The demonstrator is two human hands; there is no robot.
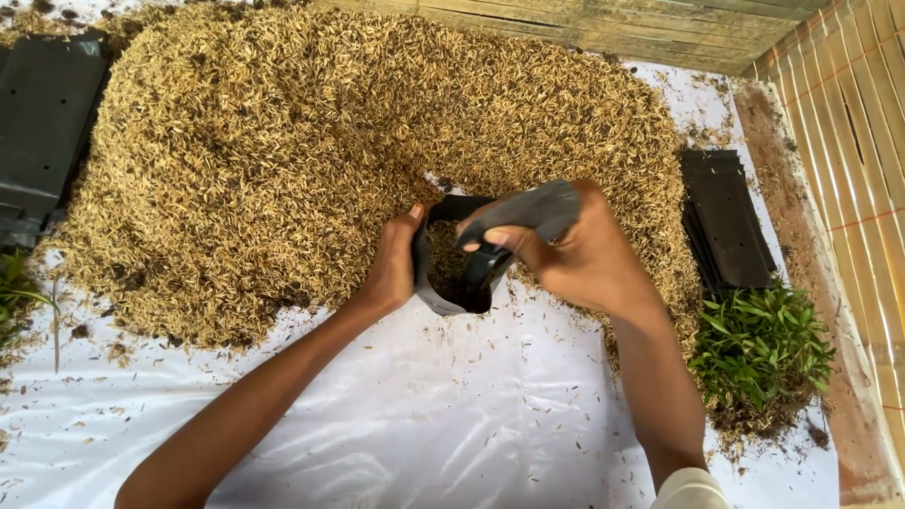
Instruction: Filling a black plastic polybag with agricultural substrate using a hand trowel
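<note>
1. The left hand (396, 269) gripped the near-left rim of a small black plastic grow bag (462, 283), just left of frame centre, at the foot of the rice-husk heap (283, 160).
2. The right hand (566, 250) was clamped on the bag's far flap, pulling it up and over so the mouth gaped; some husk already showed inside.
3. To do this well, I judged both rims had to stay stretched apart and the mouth tipped toward the heap, so husk slid in rather than spilling onto the white sheet (452, 424).
4. Room looked good: bare sheet lay open in the lower half of the frame, toward the person.
5. Edges to mind: a stack of flat black bags (726, 221) and a clump of green seedlings (759, 349) sat near the right forearm, and the bamboo wall (848, 141) closed the right side.
</note>
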